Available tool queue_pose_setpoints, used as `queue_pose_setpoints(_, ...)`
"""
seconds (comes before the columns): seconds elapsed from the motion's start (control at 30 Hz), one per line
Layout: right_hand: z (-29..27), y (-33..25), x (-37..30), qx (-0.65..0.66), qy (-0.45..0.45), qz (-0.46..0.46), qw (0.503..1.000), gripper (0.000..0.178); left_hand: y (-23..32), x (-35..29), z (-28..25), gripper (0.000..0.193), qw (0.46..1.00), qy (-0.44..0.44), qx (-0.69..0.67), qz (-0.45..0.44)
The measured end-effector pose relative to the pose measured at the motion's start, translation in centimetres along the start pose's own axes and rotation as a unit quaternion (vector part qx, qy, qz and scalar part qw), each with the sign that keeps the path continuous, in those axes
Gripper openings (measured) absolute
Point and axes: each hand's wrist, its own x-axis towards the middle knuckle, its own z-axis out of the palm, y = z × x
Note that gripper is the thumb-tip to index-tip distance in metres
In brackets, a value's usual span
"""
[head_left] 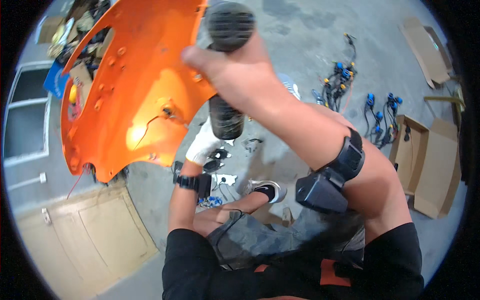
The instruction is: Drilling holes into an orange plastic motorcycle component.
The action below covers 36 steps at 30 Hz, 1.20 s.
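My right hand is raised in front of me, its fingers wrapped round a black handheld power tool. The tool has a round, slatted upper end and a dark cylindrical lower part; its exact kind is unclear. Close behind that lower part is my left hand in a white glove, at the edge of a large curved orange plastic panel. The tool hides the gloved fingers, so I cannot tell whether they grip the panel. Small mounting posts, a fitting with a thin wire and a bright patch of light show on the panel.
Wiring harnesses with blue connectors and another dark cable bundle lie on the floor to the right. Opened cardboard boxes stand beyond. Small black parts lie near my feet. At left are a cream door and piled clutter.
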Motion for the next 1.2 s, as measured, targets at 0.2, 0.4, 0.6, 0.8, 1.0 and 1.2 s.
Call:
queue_pose_setpoints(0.2, 3.4, -0.6, -3.1, 0.158, -0.095, 0.078, 0.98, 0.025, 10.9, -14.2, -5.9, 0.107, 0.925, 0.091, -0.256, 0.266)
queue_pose_setpoints(0.4, 5.5, 0.5, -7.8, 0.238, -0.112, 0.25, 0.932, 0.034, 14.1, -21.2, -5.9, 0.083, 0.966, 0.109, -0.23, 0.033)
queue_pose_setpoints(0.6, 8.3, 1.0, -12.3, 0.257, -0.152, 0.226, 0.927, 0.036, 16.3, -23.0, -3.0, 0.041, 0.825, 0.374, -0.401, 0.137)
queue_pose_setpoints(0.8, 7.1, 2.3, -11.0, 0.166, -0.175, 0.245, 0.939, 0.045, 12.2, -23.2, -5.4, 0.039, 0.757, 0.428, -0.479, 0.12)
queue_pose_setpoints(1.0, 6.7, 0.6, -7.7, 0.157, -0.128, 0.233, 0.951, 0.05, 11.2, -27.5, -10.1, 0.035, 0.756, 0.476, -0.439, 0.097)
queue_pose_setpoints(1.2, 5.1, 0.9, -6.1, -0.084, -0.152, 0.037, 0.984, 0.069, 9.7, -25.5, -9.2, 0.039, 0.755, 0.474, -0.435, 0.128)
